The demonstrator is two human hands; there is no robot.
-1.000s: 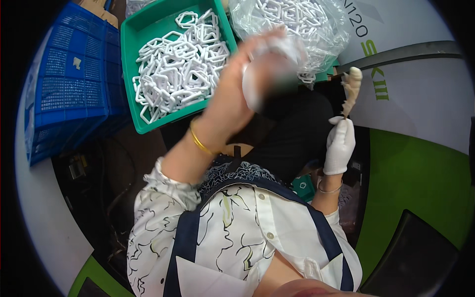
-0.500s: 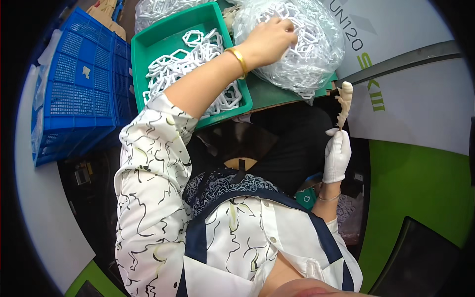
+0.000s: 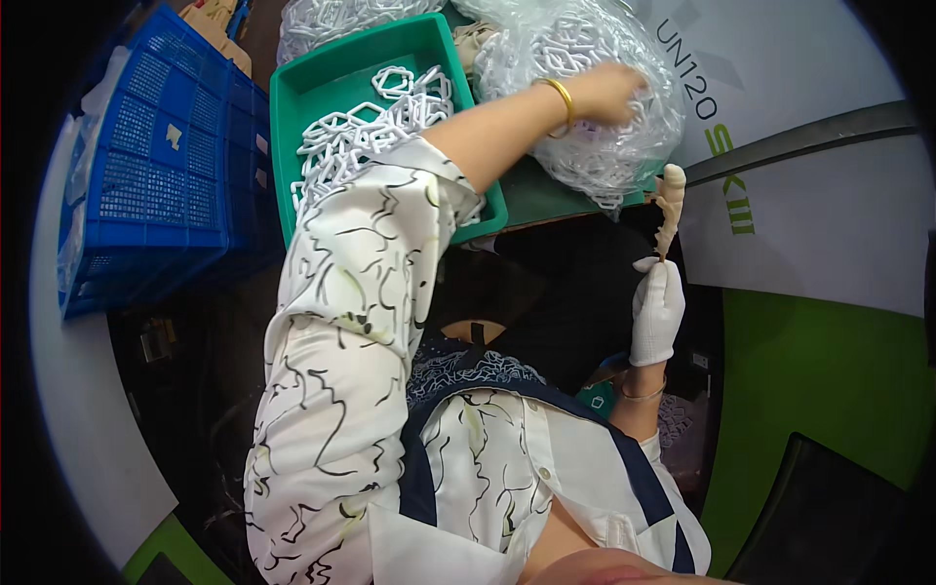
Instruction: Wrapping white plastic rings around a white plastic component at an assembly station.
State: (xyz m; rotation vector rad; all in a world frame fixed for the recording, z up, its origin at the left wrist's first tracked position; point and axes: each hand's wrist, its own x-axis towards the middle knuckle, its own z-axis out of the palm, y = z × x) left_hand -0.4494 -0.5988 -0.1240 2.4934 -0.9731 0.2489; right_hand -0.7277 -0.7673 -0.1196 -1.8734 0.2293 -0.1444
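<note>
- Landmark: the green tray (image 3: 292,107) on the bench, half full of loose white plastic links (image 3: 361,136).
- Left hand (image 3: 609,90) is bare, with a gold bangle (image 3: 561,97) at the wrist. It reaches across and past the tray's right rim into the clear bag (image 3: 595,117) of the same white links. Fingers are curled down into the pile; we cannot tell whether they have closed on a piece yet (the bag's glare hides the tips).
- The bag sits just right of the tray, mouth open toward us, probably so stock can be pulled one-handed.
- Right hand (image 3: 655,312) wears a white glove and is below and right of the tray, off the bench edge. It is closed around the lower end of a stacked column of cream-white pieces (image 3: 670,200), held upright.
- The upright hold keeps the top end of the stack free and close to the bag, likely so the next piece can go straight on.
- A blue slatted crate (image 3: 156,166) stands just left of the tray, and a second bag of links (image 3: 341,15) lies beyond the tray's far rim.
</note>
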